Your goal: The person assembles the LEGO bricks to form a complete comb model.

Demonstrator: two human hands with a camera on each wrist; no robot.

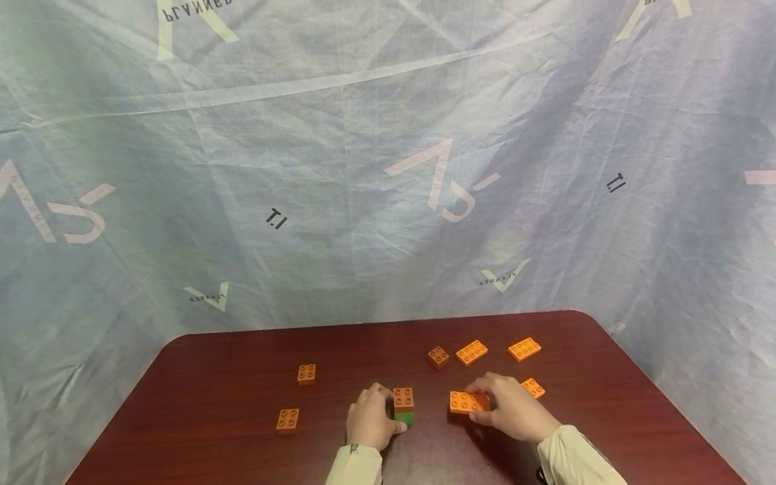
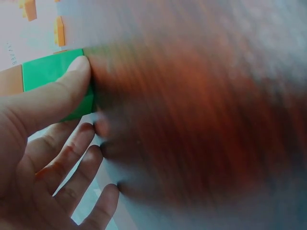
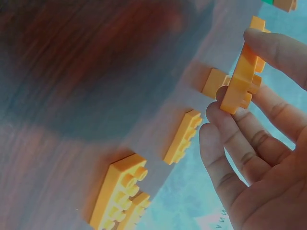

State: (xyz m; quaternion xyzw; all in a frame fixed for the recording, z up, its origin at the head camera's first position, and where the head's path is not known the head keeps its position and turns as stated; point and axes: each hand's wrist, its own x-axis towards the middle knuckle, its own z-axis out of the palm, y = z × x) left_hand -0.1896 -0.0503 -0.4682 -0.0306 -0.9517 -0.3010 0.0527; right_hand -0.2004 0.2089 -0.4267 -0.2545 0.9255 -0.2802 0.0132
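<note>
Assembly seems in hand: green block [image 2: 45, 72] is pinched by left fingers [image 2: 86, 167], orange brick [image 1: 463, 403] by right fingers [image 3: 243, 151]; alignment is likely needed.

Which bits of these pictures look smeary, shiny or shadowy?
Left wrist: tabletop smeared into streaks, pale glare upper right, green block crisper; right wrist: tabletop blurry and dark upper left, held orange brick clearer; head: mostly sharp, shadow below right hand.

Each plate [image 1: 462, 403] is bright orange, small bricks [image 1: 306, 375] brownish orange, one block [image 1: 403, 419] green, the table [image 1: 236, 384] streaked red-brown.
</note>
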